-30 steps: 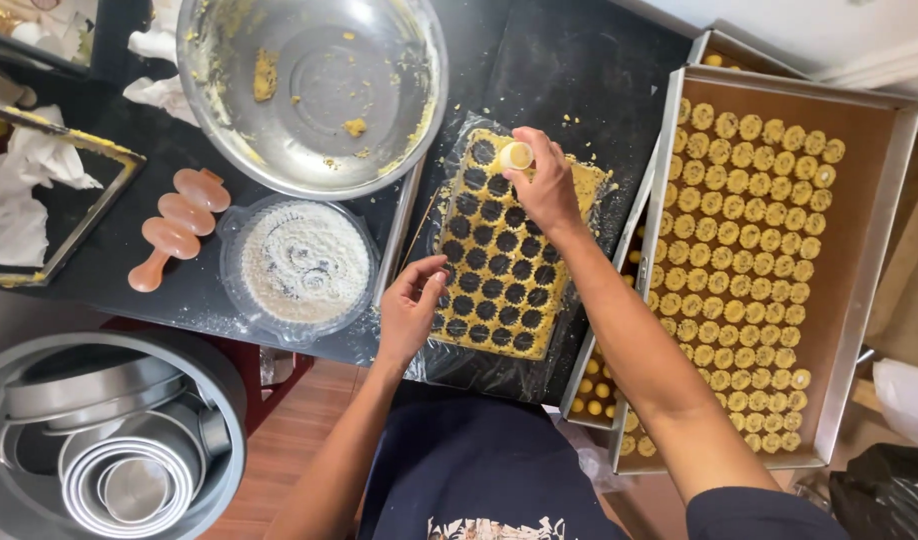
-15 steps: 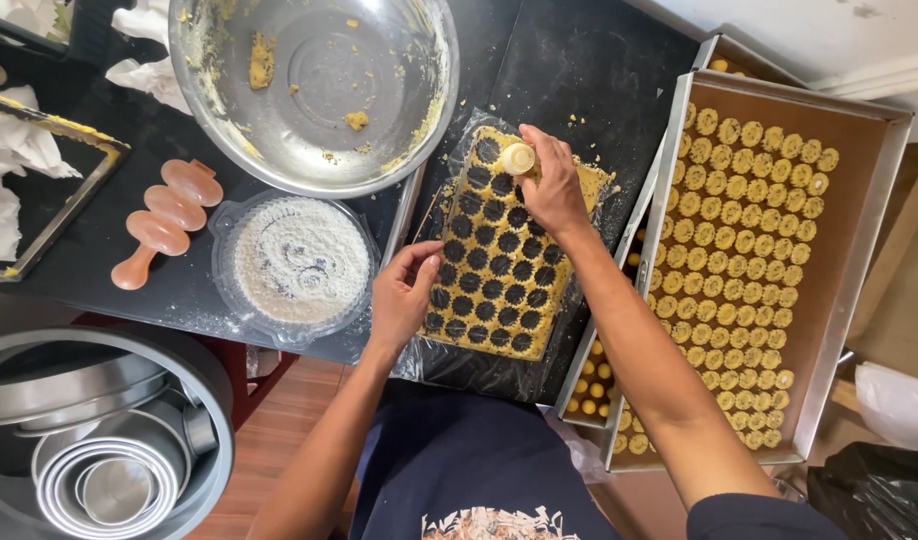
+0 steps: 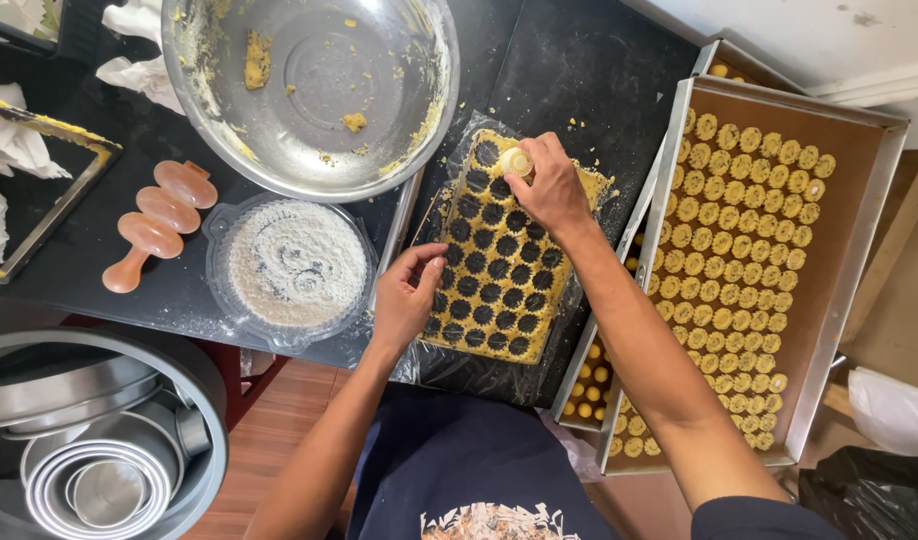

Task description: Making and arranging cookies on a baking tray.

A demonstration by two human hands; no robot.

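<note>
head view, left to right. nested round metal tins (image 3: 79,470) in a grey tub at lower left. black table (image 3: 579,70) carrying crumpled white paper (image 3: 4,150) and a dark square tray (image 3: 39,190) at far left, then a pink three-lobed mould (image 3: 159,222). beside it a clear shallow dish of flour (image 3: 294,265), just below a large steel mixing bowl (image 3: 309,85) smeared with yellow dough scraps. centre: sheet of yellow dough (image 3: 499,250) on clear plastic, punched full of round holes showing black table. left hand (image 3: 407,295) resting on sheet's left edge, fingers curled loosely, gripping nothing. right hand (image 3: 549,185) at sheet's top edge, fingers closed on a small pale round cutter (image 3: 516,162) pressed onto dough. right of that, long baking tray (image 3: 839,270) packed with rows of small round flower-shaped cookies (image 3: 749,230), overlapping a second tray (image 3: 591,385) below with small yellow balls. black bag (image 3: 869,495) at lower right.
</note>
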